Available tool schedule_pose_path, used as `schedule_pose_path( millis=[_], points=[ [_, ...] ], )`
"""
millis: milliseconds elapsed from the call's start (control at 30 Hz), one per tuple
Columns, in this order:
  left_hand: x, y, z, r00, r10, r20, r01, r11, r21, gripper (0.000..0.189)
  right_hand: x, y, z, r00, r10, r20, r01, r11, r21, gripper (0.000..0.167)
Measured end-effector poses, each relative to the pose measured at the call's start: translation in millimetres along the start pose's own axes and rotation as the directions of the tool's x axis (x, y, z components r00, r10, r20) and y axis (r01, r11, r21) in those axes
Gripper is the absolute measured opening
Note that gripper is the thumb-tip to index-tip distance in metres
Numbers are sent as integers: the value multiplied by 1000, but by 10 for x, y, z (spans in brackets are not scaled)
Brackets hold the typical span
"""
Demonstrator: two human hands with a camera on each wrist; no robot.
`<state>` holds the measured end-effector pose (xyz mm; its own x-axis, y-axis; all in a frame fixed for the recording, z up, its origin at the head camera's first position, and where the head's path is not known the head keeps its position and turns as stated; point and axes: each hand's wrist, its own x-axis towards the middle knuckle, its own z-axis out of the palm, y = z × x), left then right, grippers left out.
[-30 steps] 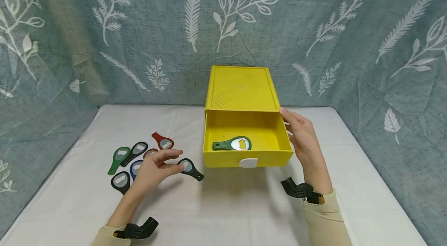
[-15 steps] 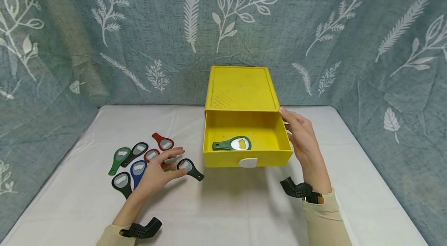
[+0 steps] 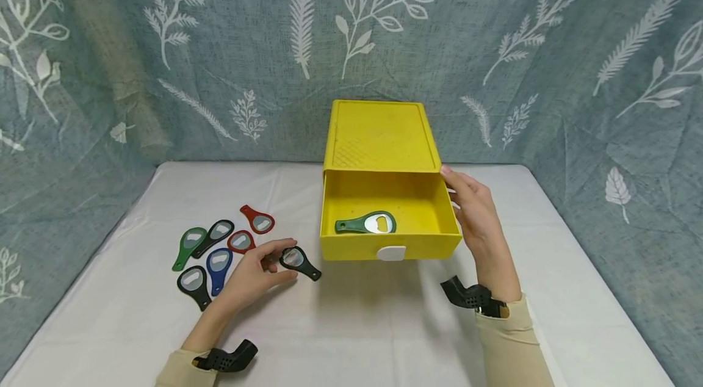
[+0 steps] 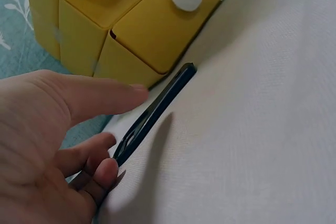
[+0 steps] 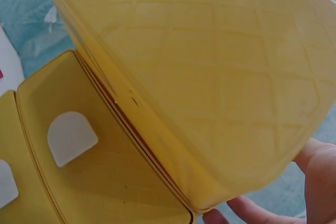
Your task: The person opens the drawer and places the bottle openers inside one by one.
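Black bottle opener (image 3: 302, 265), pale-centred, its handle (image 3: 313, 274) toward four o'clock; left hand (image 3: 254, 275) spread beside it. Right hand (image 3: 476, 211), at three o'clock of yellow box (image 3: 384, 130): fingers (image 3: 459, 183) partly hidden, grip indeterminable.

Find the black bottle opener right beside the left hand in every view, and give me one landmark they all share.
Head: left of centre, lower half; the black bottle opener is at the left hand's fingers.
Left wrist: left of centre, nearly edge-on, slanting up to the right.
Right wrist: not in it.
Shared landmark: the yellow drawer unit, top left in left wrist, filling most of right wrist.
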<state>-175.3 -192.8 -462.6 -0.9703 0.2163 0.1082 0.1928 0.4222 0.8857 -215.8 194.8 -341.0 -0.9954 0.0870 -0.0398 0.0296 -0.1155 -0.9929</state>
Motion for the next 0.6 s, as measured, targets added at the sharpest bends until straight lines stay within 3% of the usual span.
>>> schedule_pose_path(
  millis=[200,400,600],
  points=[
    [-23,1,22,1000,19,19,-20,998,56,49,-7,10,12,1000,10,4,-10,1000,28,63],
    [-11,6,51,999,45,-19,-43,997,62,52,-10,9,28,1000,17,-3,-17,999,41,63],
    [-17,8,44,1000,6,-20,-3,993,115,56,-23,-2,35,1000,2,-5,-2,1000,-8,66]
  ],
)
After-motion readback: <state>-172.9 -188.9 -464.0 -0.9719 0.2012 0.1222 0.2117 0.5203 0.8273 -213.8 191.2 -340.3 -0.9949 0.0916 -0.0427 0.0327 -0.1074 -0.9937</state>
